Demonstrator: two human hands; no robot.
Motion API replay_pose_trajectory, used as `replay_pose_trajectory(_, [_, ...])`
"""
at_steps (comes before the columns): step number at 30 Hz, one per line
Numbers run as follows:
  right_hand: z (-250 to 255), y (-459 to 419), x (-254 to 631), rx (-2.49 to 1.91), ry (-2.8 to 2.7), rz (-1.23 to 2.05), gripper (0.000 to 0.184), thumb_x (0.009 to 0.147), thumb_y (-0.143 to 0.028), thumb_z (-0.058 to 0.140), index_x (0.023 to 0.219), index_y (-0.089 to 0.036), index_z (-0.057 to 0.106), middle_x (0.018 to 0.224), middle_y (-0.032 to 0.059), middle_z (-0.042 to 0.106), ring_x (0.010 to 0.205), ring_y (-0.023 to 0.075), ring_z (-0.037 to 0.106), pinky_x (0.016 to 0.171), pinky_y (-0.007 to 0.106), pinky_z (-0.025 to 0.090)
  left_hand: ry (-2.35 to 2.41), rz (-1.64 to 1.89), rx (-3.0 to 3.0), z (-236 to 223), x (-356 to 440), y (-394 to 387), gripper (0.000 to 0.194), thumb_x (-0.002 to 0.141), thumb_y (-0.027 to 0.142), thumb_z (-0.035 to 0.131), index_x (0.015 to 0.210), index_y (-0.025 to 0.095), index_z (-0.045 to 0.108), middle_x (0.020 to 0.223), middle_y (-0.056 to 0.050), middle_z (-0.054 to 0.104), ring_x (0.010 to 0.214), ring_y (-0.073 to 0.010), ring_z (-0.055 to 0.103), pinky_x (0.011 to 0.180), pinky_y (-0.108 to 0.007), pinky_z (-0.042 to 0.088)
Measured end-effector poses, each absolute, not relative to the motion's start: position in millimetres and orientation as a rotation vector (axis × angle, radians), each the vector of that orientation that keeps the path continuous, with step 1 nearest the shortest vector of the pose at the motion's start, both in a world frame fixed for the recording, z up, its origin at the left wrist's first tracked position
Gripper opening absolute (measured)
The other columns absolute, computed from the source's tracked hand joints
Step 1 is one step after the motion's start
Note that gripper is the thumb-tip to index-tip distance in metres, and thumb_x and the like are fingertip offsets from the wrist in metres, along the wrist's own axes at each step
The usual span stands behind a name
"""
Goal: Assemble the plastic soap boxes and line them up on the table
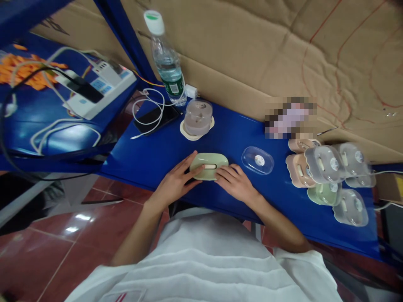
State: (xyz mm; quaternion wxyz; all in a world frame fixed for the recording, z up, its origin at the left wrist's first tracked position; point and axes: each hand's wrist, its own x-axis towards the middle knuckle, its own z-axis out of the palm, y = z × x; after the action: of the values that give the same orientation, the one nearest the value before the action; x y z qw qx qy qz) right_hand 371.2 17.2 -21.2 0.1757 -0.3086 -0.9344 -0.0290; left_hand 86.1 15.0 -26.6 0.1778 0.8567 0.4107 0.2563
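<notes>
A light green oval plastic case (204, 175) lies on the blue table near its front edge. A cream strip (210, 166) sits in a dark-rimmed slot on its top. My left hand (179, 180) grips the case's left end, its index finger on top by the strip and its thumb along the near side. My right hand (235, 181) holds the right end with curled fingers. To the right, apart from the hand, lies a clear oval plastic cover (252, 161) with a round white sticker. Undersides of both hands are hidden.
Several finished-looking boxes with clear covers (323, 163) are stacked at the right. Behind the case stand clear covers (198, 115) on a cream base (185, 132). A water bottle (168, 63), phone with white cable (157, 119), power strip (103, 90) and orange pieces (28, 71) are at left.
</notes>
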Motion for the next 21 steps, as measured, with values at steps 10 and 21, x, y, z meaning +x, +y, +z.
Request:
replay_pose_trajectory(10, [14,35,486,-1.742,-2.306,0.291,0.077,0.098,-0.06,0.071,0.165,-0.033,0.045,0.172,0.014,0.043,0.16,0.0427,0.039,0.122,0.073,0.038,1.207,0.708,2.226,-20,94,13,0.067,0.106,0.042,0.063,0.168,0.035,0.036,0.178,-0.01,0.034,0.158,-0.0319,0.046,0.125,-0.052,0.049])
replay_pose_trajectory(21, [8,25,421,-1.199,-2.43,0.336,0.063,0.099,-0.052,0.074,0.156,-0.03,0.058,0.168,0.0125,0.049,0.155,0.0352,0.047,0.124,0.058,0.047,1.08,0.692,2.007,-29,136,37,0.104,0.092,0.052,0.082,0.173,0.03,0.021,0.171,-0.015,0.046,0.158,-0.034,0.046,0.129,-0.053,0.042])
